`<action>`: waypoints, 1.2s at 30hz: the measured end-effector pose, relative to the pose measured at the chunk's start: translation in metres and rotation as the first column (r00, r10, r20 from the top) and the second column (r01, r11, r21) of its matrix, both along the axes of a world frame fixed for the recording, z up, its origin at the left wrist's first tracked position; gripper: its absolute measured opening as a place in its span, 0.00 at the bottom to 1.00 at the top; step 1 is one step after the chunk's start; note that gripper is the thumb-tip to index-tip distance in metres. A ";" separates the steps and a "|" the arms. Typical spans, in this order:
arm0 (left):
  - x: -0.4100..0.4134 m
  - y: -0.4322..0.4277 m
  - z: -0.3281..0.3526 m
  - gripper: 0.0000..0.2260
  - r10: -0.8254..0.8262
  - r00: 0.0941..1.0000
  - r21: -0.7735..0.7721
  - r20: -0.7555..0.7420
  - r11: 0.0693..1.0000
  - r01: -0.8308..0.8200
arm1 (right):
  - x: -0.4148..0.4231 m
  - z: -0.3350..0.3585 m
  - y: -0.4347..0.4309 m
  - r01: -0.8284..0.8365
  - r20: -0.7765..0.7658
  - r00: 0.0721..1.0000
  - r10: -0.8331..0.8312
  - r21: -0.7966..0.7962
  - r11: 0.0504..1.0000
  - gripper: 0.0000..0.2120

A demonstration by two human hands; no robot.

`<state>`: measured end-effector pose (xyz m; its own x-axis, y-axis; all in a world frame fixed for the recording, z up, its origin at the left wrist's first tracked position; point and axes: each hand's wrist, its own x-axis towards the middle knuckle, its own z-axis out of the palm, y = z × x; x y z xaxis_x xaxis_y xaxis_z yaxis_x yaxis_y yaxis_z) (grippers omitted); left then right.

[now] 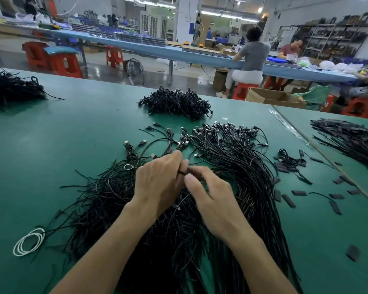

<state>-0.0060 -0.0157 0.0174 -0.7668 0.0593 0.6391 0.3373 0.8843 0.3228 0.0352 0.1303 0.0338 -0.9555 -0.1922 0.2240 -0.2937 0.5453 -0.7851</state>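
Strip lights point(221, 14) on the ceiling are shining white and burning out slightly, flooding the hall with bright, even light. The green surface point(72, 134) is taking this light evenly. Only soft, faint shadows are lying under the far cable pile point(174, 101) and beside the forearms. The polished floor point(98, 70) is throwing back pale glare. The wide lens is bowing the surface's far edge and stretching the corners, where the left heap point(9, 90) is smearing. The fingers point(200, 174) of the right hand point(217, 206) are blurring, so their grip is not showing. The left hand point(159, 183), pinching a black cable point(182, 172), is showing sharper. The far shelves point(331, 37) are looking soft and dim.
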 end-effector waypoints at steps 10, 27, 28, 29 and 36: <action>0.000 -0.014 0.006 0.17 -0.222 0.972 0.457 0.079 0.875 0.162 | -0.016 0.002 0.034 0.265 -0.165 0.928 -0.334 -0.335 0.904 0.10; 0.006 0.013 0.024 0.19 -0.785 0.609 0.990 -0.114 -0.139 0.007 | -0.009 -0.018 0.025 -0.189 0.148 0.970 0.193 -0.043 0.981 0.10; 0.002 0.014 0.019 0.18 -0.747 0.659 0.996 -0.085 -0.069 0.050 | -0.007 -0.017 0.024 -0.206 0.146 0.968 0.205 -0.007 0.979 0.08; 0.000 0.014 0.013 0.17 -0.693 0.721 0.989 -0.018 0.094 0.114 | -0.005 -0.015 0.024 -0.208 0.132 0.970 0.203 0.032 0.977 0.08; 0.010 0.013 -0.004 0.20 -0.627 0.671 0.675 0.395 0.694 0.252 | -0.011 0.006 0.036 -0.071 -0.050 0.996 0.070 -0.013 0.997 0.08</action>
